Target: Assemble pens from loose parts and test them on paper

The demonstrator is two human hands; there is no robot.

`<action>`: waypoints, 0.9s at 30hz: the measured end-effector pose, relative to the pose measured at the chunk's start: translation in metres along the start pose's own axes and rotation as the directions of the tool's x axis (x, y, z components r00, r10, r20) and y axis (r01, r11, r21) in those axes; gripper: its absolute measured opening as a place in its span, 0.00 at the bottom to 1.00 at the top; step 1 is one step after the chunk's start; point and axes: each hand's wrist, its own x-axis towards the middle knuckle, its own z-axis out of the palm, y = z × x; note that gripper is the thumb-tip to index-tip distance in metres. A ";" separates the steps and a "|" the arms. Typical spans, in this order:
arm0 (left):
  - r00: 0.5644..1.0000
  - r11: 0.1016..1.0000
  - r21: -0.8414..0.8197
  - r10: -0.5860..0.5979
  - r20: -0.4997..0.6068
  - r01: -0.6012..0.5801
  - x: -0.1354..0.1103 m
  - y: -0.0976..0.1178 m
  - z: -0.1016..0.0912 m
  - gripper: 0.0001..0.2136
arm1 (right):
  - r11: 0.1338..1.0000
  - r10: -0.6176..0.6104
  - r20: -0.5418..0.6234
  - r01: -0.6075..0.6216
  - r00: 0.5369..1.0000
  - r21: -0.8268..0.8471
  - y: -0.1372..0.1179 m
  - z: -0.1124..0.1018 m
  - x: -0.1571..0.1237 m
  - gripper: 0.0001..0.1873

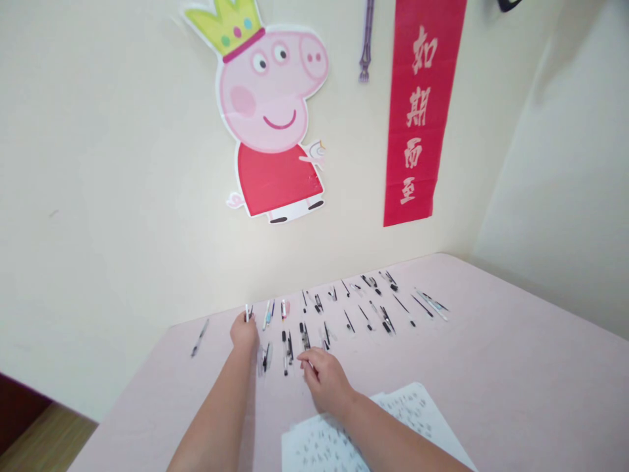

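Observation:
My left hand [244, 334] is at the far left part of the pen rows, with its fingers closed around a white pen [247, 313] whose upper end shows above them. A dark piece lies just beside that pen. My right hand [327, 382] hovers over or rests on the table near the middle, thumb and fingers pinched together; what they hold, if anything, is too small to make out. Right behind its fingers lie black pen parts [304, 335]. To its left are a pen with black ends [284, 354] and dark slim pieces [289, 347].
Groups of taken-apart pens, caps and refills [386, 319] lie in two rows across the pink table [515, 367]. A single pen [200, 338] lies at far left. Handwritten sheets [417, 413] lie under my right forearm. The wall carries a pig cutout [280, 177] and a red banner [417, 131].

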 end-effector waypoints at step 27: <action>1.000 0.997 0.072 0.002 0.011 -0.003 0.007 -0.010 -0.002 0.16 | 0.998 0.059 -0.022 -0.058 0.998 0.020 0.002 0.001 0.001 0.13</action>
